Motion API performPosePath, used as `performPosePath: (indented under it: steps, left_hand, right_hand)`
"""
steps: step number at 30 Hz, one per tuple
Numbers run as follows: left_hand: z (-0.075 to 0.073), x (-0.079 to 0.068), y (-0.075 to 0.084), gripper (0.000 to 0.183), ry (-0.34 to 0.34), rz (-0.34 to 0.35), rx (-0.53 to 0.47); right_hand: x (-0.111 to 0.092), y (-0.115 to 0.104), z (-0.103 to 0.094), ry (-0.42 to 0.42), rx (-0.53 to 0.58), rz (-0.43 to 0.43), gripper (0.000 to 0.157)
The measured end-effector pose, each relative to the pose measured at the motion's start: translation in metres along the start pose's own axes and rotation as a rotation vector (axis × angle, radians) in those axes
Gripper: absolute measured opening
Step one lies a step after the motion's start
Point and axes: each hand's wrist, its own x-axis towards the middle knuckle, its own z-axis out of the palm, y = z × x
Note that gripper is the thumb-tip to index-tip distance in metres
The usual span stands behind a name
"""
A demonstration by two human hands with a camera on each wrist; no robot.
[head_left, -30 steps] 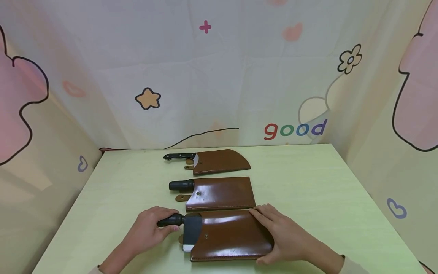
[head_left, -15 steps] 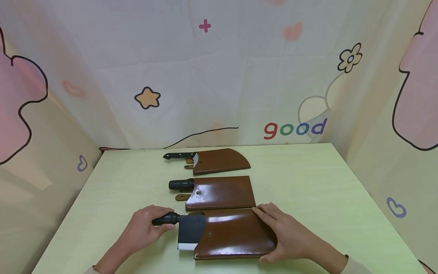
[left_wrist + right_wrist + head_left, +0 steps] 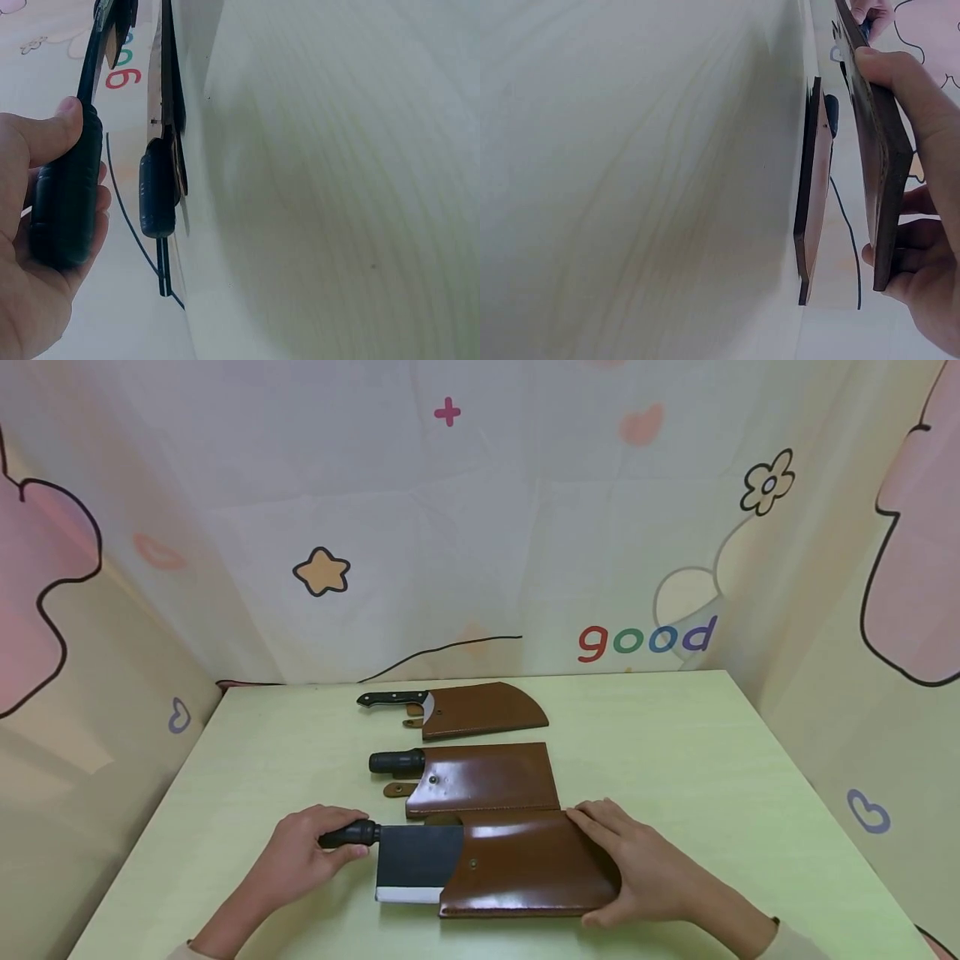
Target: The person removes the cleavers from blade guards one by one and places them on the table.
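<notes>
My left hand grips the black handle of a cleaver; the left wrist view shows the thumb along that handle. Part of the dark blade, with its bright edge toward me, shows outside a glossy brown leather sheath. The rest of the blade is hidden inside. At the sheath's right end, my right hand holds it between thumb and fingers across its width. The right wrist view shows the sheath raised off the table, thumb on one edge and fingers at the other.
Just beyond lies a second cleaver in a brown sheath, its strap unfastened. Farther back is a knife in a curved brown sheath, its black riveted handle pointing left. A printed curtain surrounds the pale green table.
My left hand has moved left with the cleaver, and my right hand slightly right with the sheath. More of the blade shows between them. The two other sheathed knives have stayed put.
</notes>
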Motion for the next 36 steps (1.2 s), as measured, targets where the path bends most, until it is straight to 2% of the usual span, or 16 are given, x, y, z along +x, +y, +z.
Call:
performPosePath:
  steps: [4, 12, 21, 36]
  left_hand:
    - [-0.001, -0.002, -0.002, 0.038, 0.007, 0.003, 0.002]
    - [-0.006, -0.005, -0.003, 0.037, 0.017, -0.031, -0.02]
    - [-0.01, -0.009, -0.007, 0.036, 0.032, -0.04, -0.031]
    - [-0.015, -0.013, -0.015, 0.036, 0.048, -0.02, -0.053]
  right_hand:
    - [-0.002, 0.002, -0.001, -0.029, 0.019, 0.032, 0.119]
    - [-0.004, 0.004, -0.006, 0.0, 0.01, 0.032, 0.119]
    - [-0.007, 0.008, -0.007, -0.005, 0.018, 0.048, 0.117]
    - [-0.012, 0.014, -0.013, -0.024, 0.05, 0.045, 0.113]
